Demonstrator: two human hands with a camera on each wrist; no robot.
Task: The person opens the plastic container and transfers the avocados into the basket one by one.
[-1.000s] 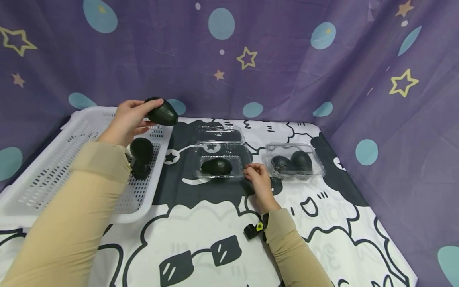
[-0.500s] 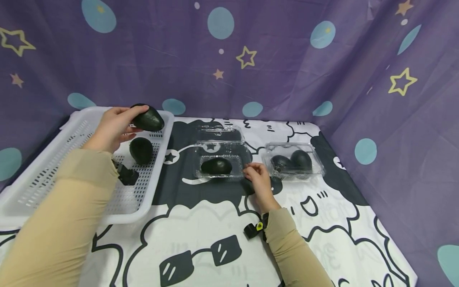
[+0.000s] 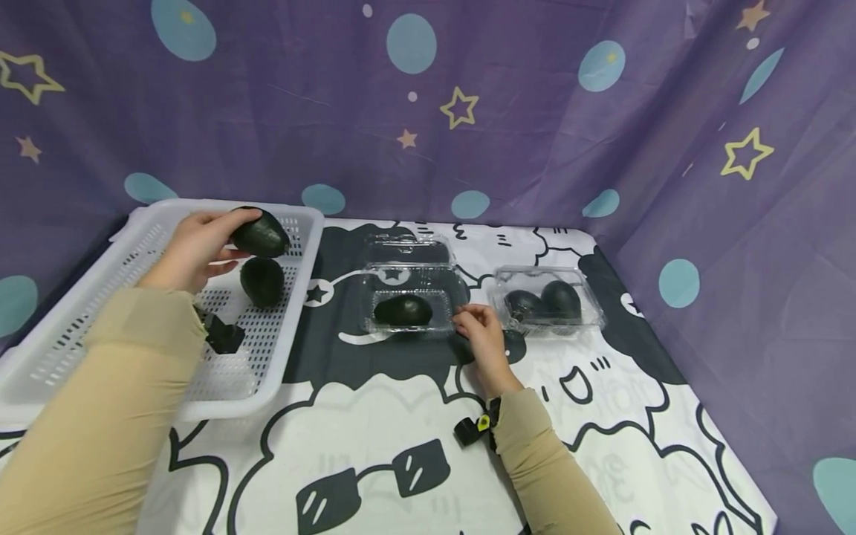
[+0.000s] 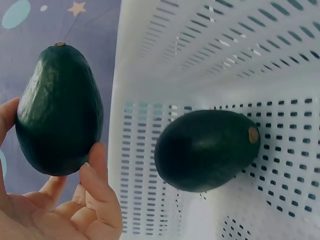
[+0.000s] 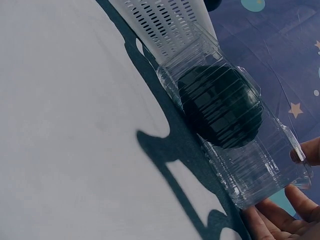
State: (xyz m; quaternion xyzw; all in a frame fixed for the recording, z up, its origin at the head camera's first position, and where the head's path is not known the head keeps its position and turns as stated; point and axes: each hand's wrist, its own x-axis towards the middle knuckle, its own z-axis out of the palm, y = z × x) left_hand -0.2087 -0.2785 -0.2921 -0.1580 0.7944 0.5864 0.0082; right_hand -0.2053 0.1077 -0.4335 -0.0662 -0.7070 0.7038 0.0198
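A dark green, oval avocado (image 3: 261,234) is sitting in the left hand (image 3: 194,249), showing before the far right corner of the white, perforated plastic basket (image 3: 227,407). A second dark green avocado (image 3: 262,282) is lying in the basket near its right wall, apart from the held one. A third avocado (image 3: 403,310) is lying in a clear plastic box with its lid folded back (image 3: 441,303), just to the left of the right hand (image 3: 484,338). Two more avocados (image 3: 562,299) are lying side by side in another clear plastic box (image 3: 590,297), near the table's far right corner and to the right of this hand. So five avocados are showing, with two clear boxes and one basket. The left hand is curving its fingers and thumb round the fruit, keeping them spread as wide as the fruit itself. The right hand is pinching the nearer box at its right edge, the thumb above and other fingers below, with only a narrow gap between them.
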